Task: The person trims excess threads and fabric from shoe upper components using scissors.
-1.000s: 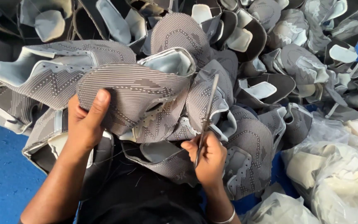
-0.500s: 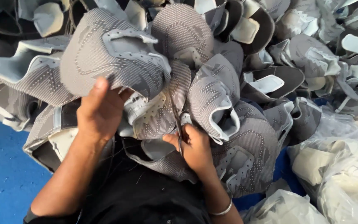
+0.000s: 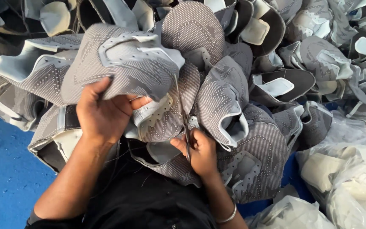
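My left hand point(image 3: 102, 112) grips a grey knitted shoe upper point(image 3: 123, 68) with a pale lining, holding it up over the pile in front of me. My right hand point(image 3: 200, 152) is closed around a small pair of thread scissors point(image 3: 183, 114), whose thin blades point up against the edge of that upper, next to its perforated eyelet strip point(image 3: 155, 116). A metal bangle point(image 3: 227, 216) sits on my right wrist. My lap below is covered in black cloth point(image 3: 140, 199).
Several more grey shoe uppers point(image 3: 250, 144) are heaped all across the top and right. Clear plastic bags with pale parts point(image 3: 348, 178) lie at the lower right. A blue floor point(image 3: 5, 178) shows at the lower left.
My left hand has turned and lifted the upper so its outer side faces up. My right hand moved the scissors left, from beside the upper to its edge.
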